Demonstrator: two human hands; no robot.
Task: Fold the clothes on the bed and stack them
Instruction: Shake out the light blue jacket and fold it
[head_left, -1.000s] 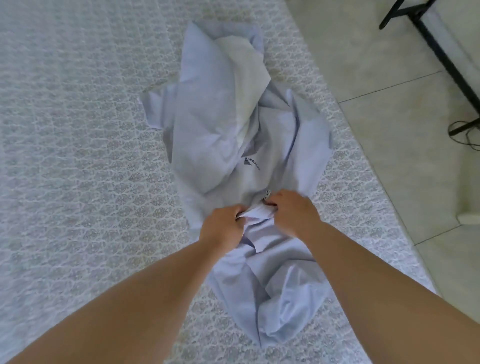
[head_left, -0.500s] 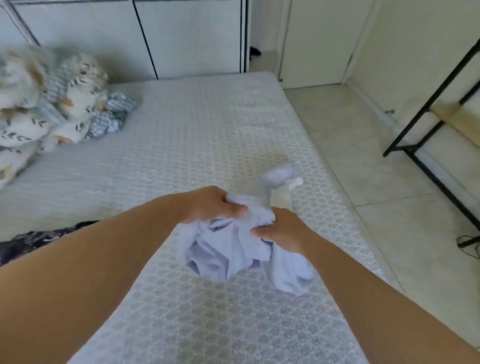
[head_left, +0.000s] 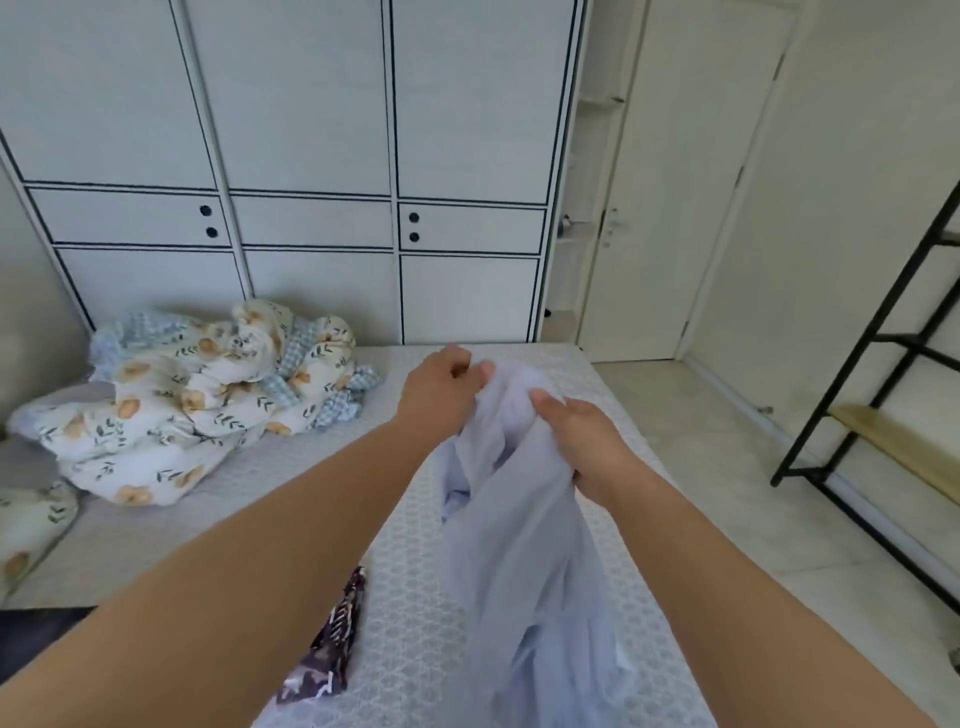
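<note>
1. A dark patterned garment (head_left: 327, 654) is lying on the white textured bedspread (head_left: 415, 597) nearest the viewer, beside the left forearm.
2. The pale lavender cotton shirt (head_left: 519, 545), spread flat a second ago, is now hanging lifted above the bed, so it is probably being shaken out for folding.
3. The left hand (head_left: 441, 392) and right hand (head_left: 582, 441) are each gripping its bunched top.
4. A floral duvet (head_left: 208, 395) is lying farther off.
5. No containers are showing; the white wardrobe (head_left: 311, 156) is standing closed.
</note>
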